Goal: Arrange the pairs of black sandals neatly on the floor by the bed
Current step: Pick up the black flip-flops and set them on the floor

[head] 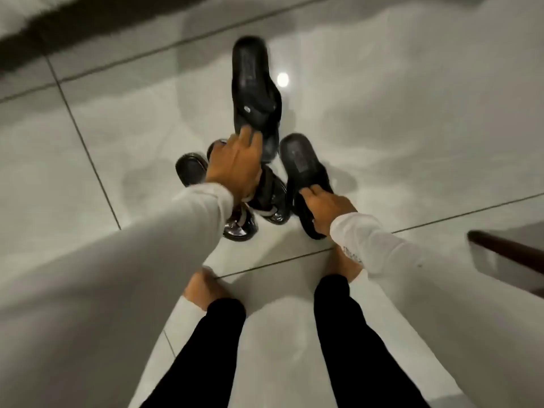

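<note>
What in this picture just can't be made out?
- Head view: the middle of the two glossy black strapped sandals, covered by the left hand and sleeve.
- The toe end of the matte black slide sandal, under the right hand.
- The dark wooden edge, cut off at the right.

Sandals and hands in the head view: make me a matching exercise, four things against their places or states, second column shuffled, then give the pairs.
Column one:
1. left hand
2. right hand
3. glossy strapped sandals
4. tiled floor

Column two:
A. lying between the two hands, partly under one wrist
B. pale, shiny, crossed by dark grout lines
C. fingers on the upper matte slide sandal
D. fingers on the nearer matte slide sandal

Pairs: 1-C, 2-D, 3-A, 4-B
</note>
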The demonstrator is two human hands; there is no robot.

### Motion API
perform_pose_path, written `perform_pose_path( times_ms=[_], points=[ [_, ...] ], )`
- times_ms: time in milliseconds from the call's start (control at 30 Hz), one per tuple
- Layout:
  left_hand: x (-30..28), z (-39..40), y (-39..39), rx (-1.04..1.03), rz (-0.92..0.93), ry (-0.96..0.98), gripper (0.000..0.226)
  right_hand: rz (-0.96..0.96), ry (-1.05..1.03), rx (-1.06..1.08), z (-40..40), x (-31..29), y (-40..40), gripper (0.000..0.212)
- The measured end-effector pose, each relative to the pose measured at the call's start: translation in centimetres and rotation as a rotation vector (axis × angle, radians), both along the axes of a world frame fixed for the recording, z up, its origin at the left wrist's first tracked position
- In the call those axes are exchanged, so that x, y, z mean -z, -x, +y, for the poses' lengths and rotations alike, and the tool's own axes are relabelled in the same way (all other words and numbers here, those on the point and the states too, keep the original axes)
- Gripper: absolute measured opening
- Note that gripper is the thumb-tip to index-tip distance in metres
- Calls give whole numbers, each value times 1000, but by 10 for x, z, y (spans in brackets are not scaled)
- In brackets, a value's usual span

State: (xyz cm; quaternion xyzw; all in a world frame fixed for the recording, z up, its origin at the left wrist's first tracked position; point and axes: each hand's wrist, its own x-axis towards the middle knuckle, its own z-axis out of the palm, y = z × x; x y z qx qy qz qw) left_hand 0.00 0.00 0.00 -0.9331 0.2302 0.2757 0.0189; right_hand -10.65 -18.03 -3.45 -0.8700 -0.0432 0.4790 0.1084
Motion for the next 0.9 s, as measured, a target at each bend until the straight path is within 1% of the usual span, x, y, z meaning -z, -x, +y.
perform_pose_path(
  times_ms=[67,233,300,367,400,467,533,633,767,900],
  points=[
    [35,-13,-22,-55,24,42,51,-59,11,-19,-2,25,-1,64],
    [86,-36,-76,-46,117,-24,62,-112,43,-124,-2,57,13,57],
    [96,-42,-92,-36,151,-49,61,-130,47,-150,-7,62,12,47],
    [97,-43,-100,-50,182,-65,54,-122,71,-166,-11,64,9,38],
    [95,-42,-101,-64,190,-49,51,-112,81,-166,-13,61,7,36],
    [79,-33,-99,-100,186,13,46,-84,104,-142,-18,50,4,38],
    [55,-14,-93,-132,146,87,40,-58,121,-118,-20,31,-1,42],
    [14,24,-83,-176,99,149,37,-46,148,-69,-20,-5,-17,40],
    [-34,88,-57,-219,79,137,34,-60,156,-32,4,-52,-45,37],
    [-58,165,-11,-282,114,84,33,-82,79,-60,72,-79,-72,40]
  ],
)
